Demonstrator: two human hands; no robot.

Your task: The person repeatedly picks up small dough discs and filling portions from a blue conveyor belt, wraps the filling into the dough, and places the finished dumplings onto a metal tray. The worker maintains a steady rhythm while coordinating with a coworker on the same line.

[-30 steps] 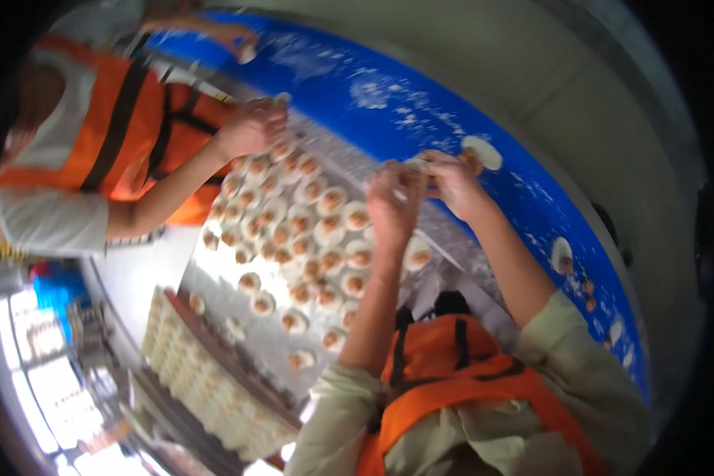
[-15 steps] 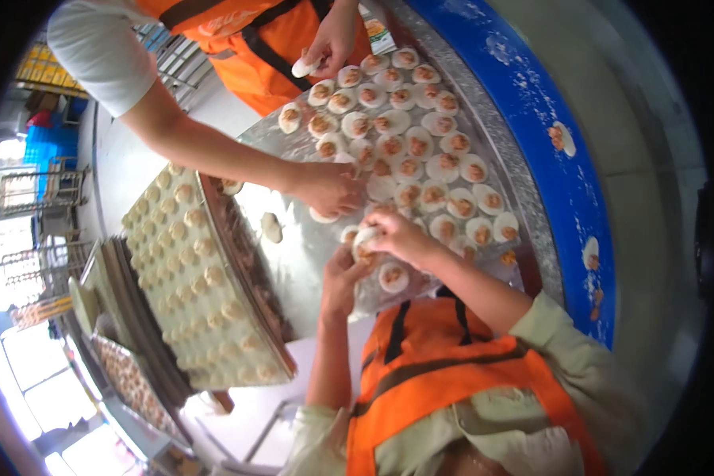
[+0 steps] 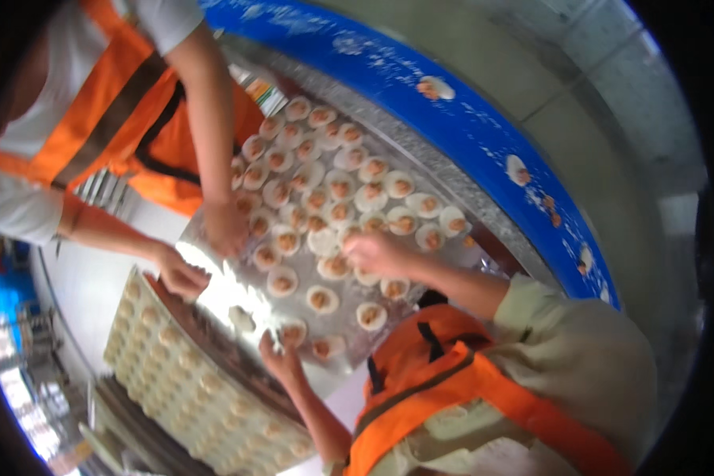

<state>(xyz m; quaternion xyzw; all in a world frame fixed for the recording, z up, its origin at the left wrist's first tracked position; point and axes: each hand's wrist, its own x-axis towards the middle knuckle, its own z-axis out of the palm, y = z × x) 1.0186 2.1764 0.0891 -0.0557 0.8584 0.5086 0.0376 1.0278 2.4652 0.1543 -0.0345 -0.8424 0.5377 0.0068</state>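
My left hand point(image 3: 282, 358) is at the near left edge of the metal tabletop point(image 3: 333, 317), fingers apart, beside a round white dough wrapper point(image 3: 294, 332) topped with orange-brown filling. Further right, my right hand point(image 3: 378, 254) reaches over the crowded wrappers, fingers pointing left and down close to a filled wrapper point(image 3: 333, 266). Motion smears its fingertips, so a grip there does not show. Many filled wrappers cover the tabletop in loose rows. Near my left hand lies a small pale dough piece point(image 3: 241, 319).
Across the table a co-worker in an orange apron has one hand point(image 3: 227, 228) over the wrappers and another hand point(image 3: 182, 274) by the tray. That tray point(image 3: 206, 397) holds rows of pale dough pieces. A blue strip point(image 3: 484, 127) with scattered scraps runs along the far right.
My hands, earlier together around a filled wrapper, are now apart: the left has moved toward the tray side, the right is back over the wrappers. The view has turned. The co-worker's hands have shifted.
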